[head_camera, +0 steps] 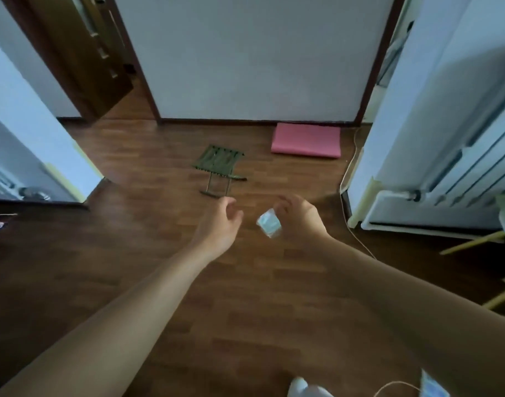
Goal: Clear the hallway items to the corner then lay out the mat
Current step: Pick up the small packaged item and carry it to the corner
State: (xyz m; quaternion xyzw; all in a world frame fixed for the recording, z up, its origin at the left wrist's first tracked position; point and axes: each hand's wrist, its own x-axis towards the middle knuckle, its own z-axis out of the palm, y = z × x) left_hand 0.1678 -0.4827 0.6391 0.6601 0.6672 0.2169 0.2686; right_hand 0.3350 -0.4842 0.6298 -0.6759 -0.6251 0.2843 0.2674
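reaching loose-fingered and empty, the left hand (pixel 220 222) is nearer the stool (pixel 219 164) just ahead; right hand (pixel 301 219) pinches a packet (pixel 269 224).

The wood floor (pixel 131 282) carries a green stool (pixel 221 167) just beyond the right hand's (pixel 300 219) grip on a packet (pixel 269 224). A folded pink mat (pixel 305 140) lies farther beyond, and a cable (pixel 349 167) runs to its right.
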